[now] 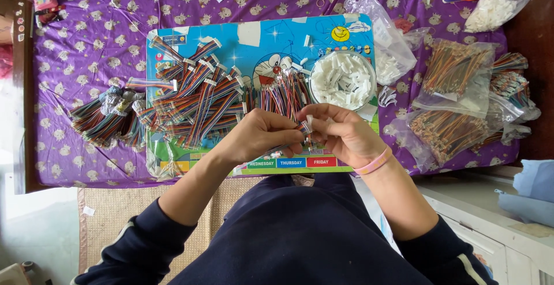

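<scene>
Left hand (262, 135) pinches a striped ribbon cable (288, 141) steady over the blue board (259, 37), while right hand (340, 132) fingers pinch a white connector (310, 120) at its end, the connector bowl (343, 80) kept near.

Soft, even daylight fills the view, brightest at the left edge, where the floor (23, 221) washes out to near white. Shadows are faint, showing only just under the hands (306, 132). The clear bags (461, 83) carry mild glare. Focus is sharp at centre; the corners bend and soften slightly.
</scene>
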